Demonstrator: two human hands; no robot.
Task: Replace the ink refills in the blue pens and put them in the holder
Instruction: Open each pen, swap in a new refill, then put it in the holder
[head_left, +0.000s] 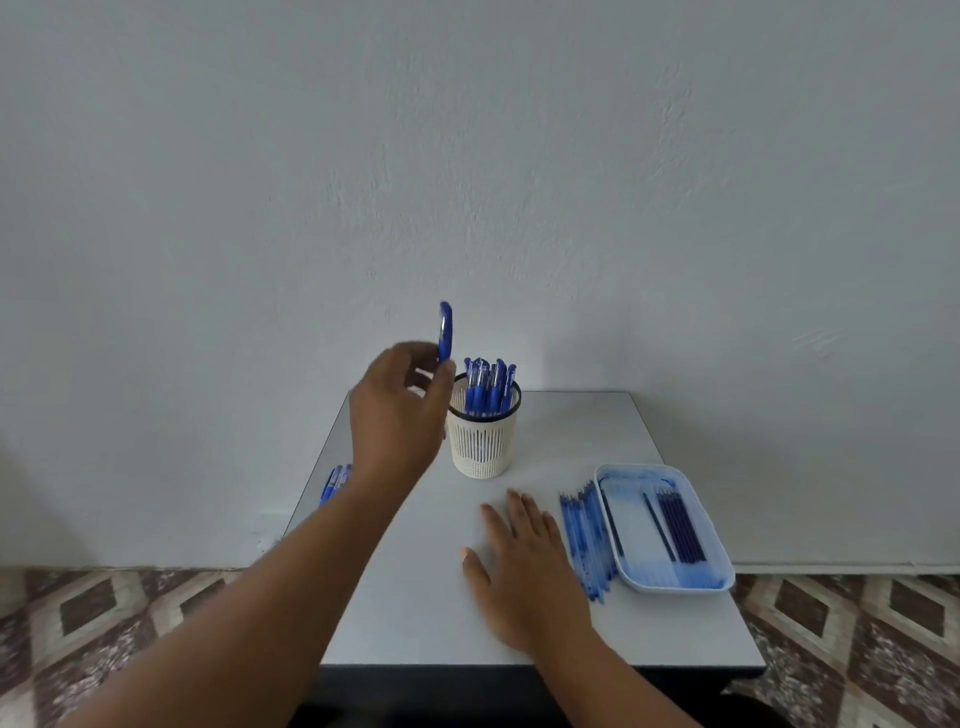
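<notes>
Two hands: left (397, 410) pinching blue pen (445, 331), right (524, 561) flat on table (415, 597).

Holder (483, 439) stands behind centre of table (415, 597); tray (670, 584) lies at its right.

This looks like a plain room in a home, used as a small work corner. A small white desk (415, 597) stands against a bare, pale plastered wall (467, 156). The floor (104, 623) has patterned tiles with brown and cream diamond shapes, as is common in a house.
</notes>
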